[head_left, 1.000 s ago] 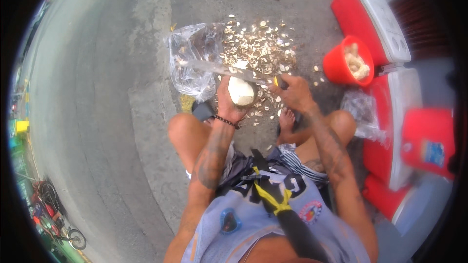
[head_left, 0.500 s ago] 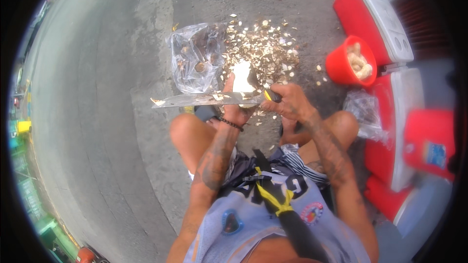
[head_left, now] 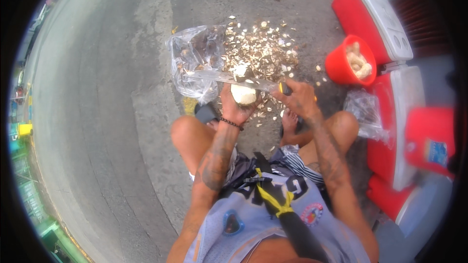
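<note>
My left hand (head_left: pixel 233 109), a bead bracelet at its wrist, cups a rounded white-fleshed piece (head_left: pixel 243 96) with a darker rind at its edge. My right hand (head_left: pixel 301 98) is closed on the yellow-and-black handle of a long, broad knife (head_left: pixel 212 75). The blade lies crosswise over the top of the white piece and reaches left over a crumpled clear plastic bag (head_left: pixel 195 53). Beyond my hands, pale and brown shavings (head_left: pixel 261 44) are scattered thickly on the concrete between the bag and a red bucket (head_left: pixel 334 68) of pale, lumpy pieces.
Red coolers with white lids (head_left: pixel 363 29) line the right side, another red lidded container (head_left: pixel 429 131) beside them. A second clear bag (head_left: pixel 363 109) lies near my right knee. A grey road (head_left: pixel 87 117) curves along the left, green and yellow objects at its far edge.
The knife swung down across the front of the white piece half a second ago and is now raised again over its top. My right hand moved with it; the left still holds the piece.
</note>
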`<act>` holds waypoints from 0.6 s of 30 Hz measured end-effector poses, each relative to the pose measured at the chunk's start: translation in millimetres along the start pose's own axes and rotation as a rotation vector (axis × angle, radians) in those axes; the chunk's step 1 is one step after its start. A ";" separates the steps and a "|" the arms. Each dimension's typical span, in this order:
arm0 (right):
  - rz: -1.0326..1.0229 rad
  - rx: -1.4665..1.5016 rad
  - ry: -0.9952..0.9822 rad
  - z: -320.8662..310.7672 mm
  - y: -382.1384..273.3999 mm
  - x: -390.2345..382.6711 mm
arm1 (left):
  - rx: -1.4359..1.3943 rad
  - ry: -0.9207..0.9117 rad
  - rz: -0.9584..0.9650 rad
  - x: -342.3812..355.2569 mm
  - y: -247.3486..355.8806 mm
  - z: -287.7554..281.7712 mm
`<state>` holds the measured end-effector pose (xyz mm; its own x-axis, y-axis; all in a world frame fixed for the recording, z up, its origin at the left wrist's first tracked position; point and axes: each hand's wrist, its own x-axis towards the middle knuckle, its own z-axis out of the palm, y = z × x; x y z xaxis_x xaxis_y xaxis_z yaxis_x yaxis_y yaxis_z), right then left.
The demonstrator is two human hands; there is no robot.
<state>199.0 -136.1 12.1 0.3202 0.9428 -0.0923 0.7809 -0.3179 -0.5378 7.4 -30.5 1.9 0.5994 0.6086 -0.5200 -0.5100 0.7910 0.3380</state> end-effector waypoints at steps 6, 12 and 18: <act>-0.128 0.029 0.087 14.7 -5.0 2.2 | -0.099 -0.061 -0.097 3.7 -5.2 -10.2; -0.064 0.068 0.109 25.2 -5.1 13.5 | 0.035 -0.116 -0.046 2.4 -11.5 -18.7; 0.292 0.309 0.043 16.1 9.6 12.5 | -0.049 -0.057 -0.101 -3.1 -2.0 -4.0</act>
<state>201.9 -125.7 -7.7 0.5308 0.8108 -0.2466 0.4589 -0.5196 -0.7207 4.1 -34.3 -0.3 0.6829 0.5293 -0.5034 -0.4737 0.8455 0.2463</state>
